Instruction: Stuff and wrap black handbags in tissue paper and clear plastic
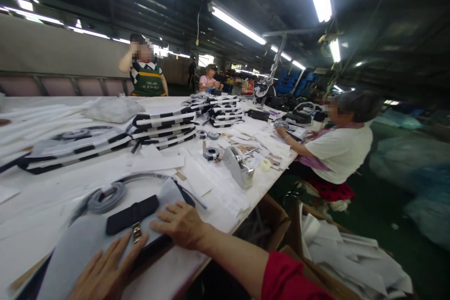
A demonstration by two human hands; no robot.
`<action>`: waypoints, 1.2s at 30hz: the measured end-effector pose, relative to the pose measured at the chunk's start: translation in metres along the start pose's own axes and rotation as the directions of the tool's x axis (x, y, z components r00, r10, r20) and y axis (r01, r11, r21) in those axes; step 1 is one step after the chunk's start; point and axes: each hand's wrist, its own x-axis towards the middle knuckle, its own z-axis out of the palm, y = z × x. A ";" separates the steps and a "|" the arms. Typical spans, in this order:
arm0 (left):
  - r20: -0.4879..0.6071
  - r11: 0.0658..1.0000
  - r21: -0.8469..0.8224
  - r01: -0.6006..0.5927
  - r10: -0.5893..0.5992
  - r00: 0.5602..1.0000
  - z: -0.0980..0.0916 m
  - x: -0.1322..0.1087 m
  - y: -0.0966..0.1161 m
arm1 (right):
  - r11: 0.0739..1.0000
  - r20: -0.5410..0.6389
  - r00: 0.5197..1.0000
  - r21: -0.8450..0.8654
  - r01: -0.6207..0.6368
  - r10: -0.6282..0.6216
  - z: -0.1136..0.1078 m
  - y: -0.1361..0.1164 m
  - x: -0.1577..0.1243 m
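A handbag (73,239) lies flat on the table in front of me, its body covered with pale grey wrapping. Across its middle runs a black flap (132,214) with a gold clasp (137,233). Above the flap rests a coiled strap (106,197) in grey wrapping. My left hand (108,269) lies on the bag's near side, fingers stretched out just below the clasp. On the bag's right part rests my right hand (181,225), fingers spread and pointing left. Neither hand grips anything.
Striped black-and-white bags (165,126) are stacked farther back. A tape dispenser (238,167) stands near the table's right edge, beside paper scraps and a tape roll (265,164). A co-worker (342,145) sits at the right; others are behind the table. Boxes of paper (348,253) stand below.
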 end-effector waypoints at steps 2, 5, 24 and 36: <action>0.003 0.994 0.060 -0.087 0.087 0.996 -0.014 0.007 0.004 | 1.000 -0.035 0.999 0.016 0.006 -0.005 0.002 0.002 -0.001; -0.023 0.992 0.119 -0.045 0.048 0.999 -0.033 0.022 0.018 | 0.999 -0.085 0.996 0.049 0.024 -0.020 0.005 0.008 0.000; -0.054 0.987 0.158 -0.018 0.027 0.998 -0.042 0.026 0.038 | 0.929 0.073 0.985 0.328 -0.171 0.155 -0.043 -0.010 -0.019; 0.044 0.993 0.114 0.010 -0.016 0.999 -0.048 0.028 0.041 | 0.700 -0.133 0.743 0.477 -0.532 0.656 -0.064 0.039 -0.125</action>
